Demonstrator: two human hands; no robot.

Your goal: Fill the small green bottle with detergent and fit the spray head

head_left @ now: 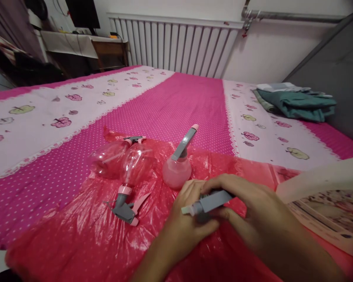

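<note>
a bedspread (pixel 191 98) in bright pink dots and white strips printed with little trees covers the bed, and a crinkled, shiny red plastic sheet (pixel 85 239) lies over its near part. above the sheet, both hands are closed on one spray bottle (pixel 214 201): the left hand (pixel 186 215) wraps round it below the grey head, and the right hand (pixel 247 201) grips the head between fingers and thumb. its nozzle points left; most of its body is hidden.

just past the left hand stands an upright bottle (pixel 177 173); whether they touch, i cannot tell. to its left two clear bottles (pixel 135 163) lie on the sheet, heads facing opposite ways. a pale printed bag (pixel 300 182) is at the right edge.

beyond the bed are a white radiator (pixel 176 47), a pipe (pixel 297 17) on the wall, and a desk (pixel 108 49) with a dark monitor (pixel 82 13). folded clothes (pixel 300 102) rest by the grey headboard (pixel 329 66).
</note>
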